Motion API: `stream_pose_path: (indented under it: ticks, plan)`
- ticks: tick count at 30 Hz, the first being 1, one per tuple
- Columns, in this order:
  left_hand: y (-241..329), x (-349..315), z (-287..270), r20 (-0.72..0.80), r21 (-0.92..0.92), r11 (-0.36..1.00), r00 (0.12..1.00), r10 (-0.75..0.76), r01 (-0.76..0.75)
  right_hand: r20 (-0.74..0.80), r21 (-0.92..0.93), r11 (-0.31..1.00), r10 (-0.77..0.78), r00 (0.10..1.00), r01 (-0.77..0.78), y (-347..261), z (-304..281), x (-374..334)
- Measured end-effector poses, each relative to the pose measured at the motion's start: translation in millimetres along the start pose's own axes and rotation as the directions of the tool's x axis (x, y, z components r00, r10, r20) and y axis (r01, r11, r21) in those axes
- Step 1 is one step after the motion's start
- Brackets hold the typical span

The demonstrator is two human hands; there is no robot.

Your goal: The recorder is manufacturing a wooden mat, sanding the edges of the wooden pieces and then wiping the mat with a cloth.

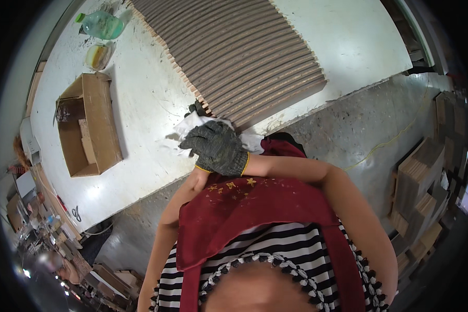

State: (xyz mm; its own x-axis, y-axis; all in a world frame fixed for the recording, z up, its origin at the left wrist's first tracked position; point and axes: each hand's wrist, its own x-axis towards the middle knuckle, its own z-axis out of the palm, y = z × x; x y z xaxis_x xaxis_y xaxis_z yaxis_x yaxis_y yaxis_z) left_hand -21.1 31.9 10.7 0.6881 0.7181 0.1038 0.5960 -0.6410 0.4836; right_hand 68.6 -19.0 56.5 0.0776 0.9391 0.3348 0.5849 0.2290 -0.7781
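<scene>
My right hand (pixel 216 148), in a dark grey knit glove with a yellow cuff edge, is closed over a crumpled white cloth (pixel 184 129) at the table's near edge. Its fingers bend to the left. My left forearm passes beneath it, and most of my left hand (pixel 196 108) is hidden. A dark gloved part of that hand shows beyond the cloth, by the corner of the long stack; its grip is out of sight. Many thin brown strips with pale ends stand in close rows in this stack (pixel 244 57), whose near corner is just ahead of both hands.
On the white table (pixel 151 88), an open cardboard box (pixel 100 125) stands to the left. Behind it are a small yellowish container (pixel 97 56) and a green-tinted plastic bottle (pixel 103 25). Scissors (pixel 76 213) lie near the left corner. Stacked boards (pixel 418 169) stand on the floor at right.
</scene>
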Motion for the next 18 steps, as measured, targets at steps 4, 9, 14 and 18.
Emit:
stream_pose_path:
  ticks: [4,9,14,18]
  plan:
    - [0,-6,-11,0.051,-0.169,0.985,0.998,0.026,-0.017,0.077,0.571,0.806,0.141,0.987,-0.160,-17,-51,17]
    - [-9,19,-29,0.005,-0.804,0.575,0.970,-0.242,0.148,-0.349,-0.017,0.946,0.298,0.888,-0.324,47,-173,16]
    - [-21,96,-13,-0.062,-0.965,0.256,0.904,-0.423,0.053,-0.342,-0.680,0.643,0.145,0.928,-0.351,142,-198,51]
    - [-17,111,6,-0.299,-0.724,0.689,0.887,-0.351,0.029,-0.347,-0.703,0.605,0.165,0.923,-0.373,135,-168,57]
